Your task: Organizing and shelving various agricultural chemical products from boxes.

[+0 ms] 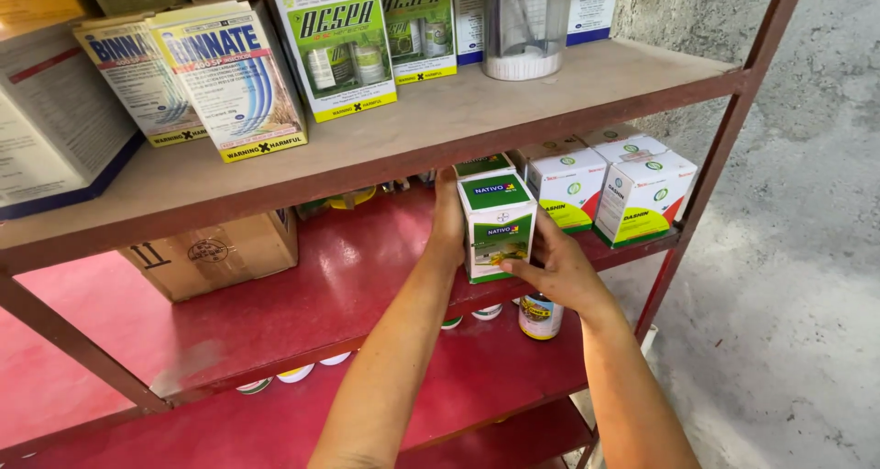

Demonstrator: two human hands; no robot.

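Observation:
A small green and white carton stands upright on the red middle shelf, near its front edge. My left hand lies flat against the carton's left side. My right hand grips its right side and lower front corner. A second carton of the same kind stands just behind it, mostly hidden. Both hands hold the front carton between them.
White and green cartons stand right of my hands. A brown cardboard box sits left on the same shelf. The wooden top shelf holds taller boxes and a clear container. Bottles stand on the shelf below. A metal upright borders the right.

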